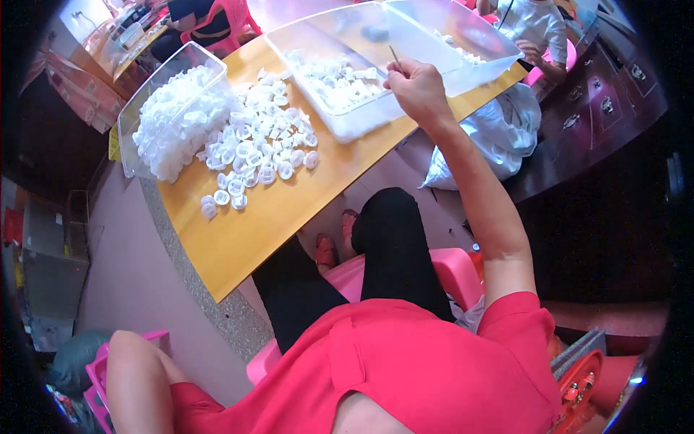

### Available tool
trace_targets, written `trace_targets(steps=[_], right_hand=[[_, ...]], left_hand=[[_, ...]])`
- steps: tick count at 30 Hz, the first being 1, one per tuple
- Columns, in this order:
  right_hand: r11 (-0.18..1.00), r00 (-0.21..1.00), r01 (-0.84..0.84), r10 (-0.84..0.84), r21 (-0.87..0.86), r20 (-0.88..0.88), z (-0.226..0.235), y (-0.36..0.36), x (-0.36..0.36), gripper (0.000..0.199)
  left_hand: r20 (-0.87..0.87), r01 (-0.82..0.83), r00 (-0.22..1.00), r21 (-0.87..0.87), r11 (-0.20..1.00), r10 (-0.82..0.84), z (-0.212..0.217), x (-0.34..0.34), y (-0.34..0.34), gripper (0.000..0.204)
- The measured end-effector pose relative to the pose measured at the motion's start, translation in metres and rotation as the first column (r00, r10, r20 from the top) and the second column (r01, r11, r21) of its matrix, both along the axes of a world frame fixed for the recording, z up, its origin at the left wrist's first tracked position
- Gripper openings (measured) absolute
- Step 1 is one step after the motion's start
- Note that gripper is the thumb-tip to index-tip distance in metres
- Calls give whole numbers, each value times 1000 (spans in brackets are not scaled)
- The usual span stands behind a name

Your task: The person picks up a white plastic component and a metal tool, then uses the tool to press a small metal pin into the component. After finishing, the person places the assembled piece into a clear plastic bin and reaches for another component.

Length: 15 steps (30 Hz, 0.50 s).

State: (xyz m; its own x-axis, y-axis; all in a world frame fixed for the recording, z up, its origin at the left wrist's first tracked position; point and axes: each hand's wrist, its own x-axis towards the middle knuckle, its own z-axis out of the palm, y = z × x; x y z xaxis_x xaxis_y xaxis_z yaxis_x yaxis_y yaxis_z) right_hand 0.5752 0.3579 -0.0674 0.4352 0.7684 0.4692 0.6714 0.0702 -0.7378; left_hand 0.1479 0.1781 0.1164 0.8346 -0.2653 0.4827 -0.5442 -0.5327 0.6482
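My right hand [419, 88] is raised over the near edge of a translucent plastic tub [394, 112], its fingers pinched around a thin dark rod [393, 53] that points up and away. What kind of tool the rod is, I cannot make out. Small white plastic parts [332, 81] lie in the tub's left part. On the wooden table [238, 249], a loose heap of round white plastic pieces [253, 148] spreads to the left of the tub. Only my bent left arm [141, 383] shows at the lower left; its hand is out of view.
A clear bin [123, 145] heaped with white, film-like pieces [173, 116] stands at the table's left edge. Under the table's right side sits a white plastic sack [499, 137]. Across the table another person [538, 32] sits by the tub. A dark cabinet [600, 108] lines the right.
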Motion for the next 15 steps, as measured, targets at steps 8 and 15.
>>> trace_targets(steps=[8,15], right_hand=[[996,997,-49,53,-80,55,5,-6,7,23],[993,995,-44,53,-105,81,5,-32,24,20]], left_hand=[[-182,-239,963,-250,938,197,-33,11,22,27],[-265,-442,890,-307,843,371,-57,29,42,24]])
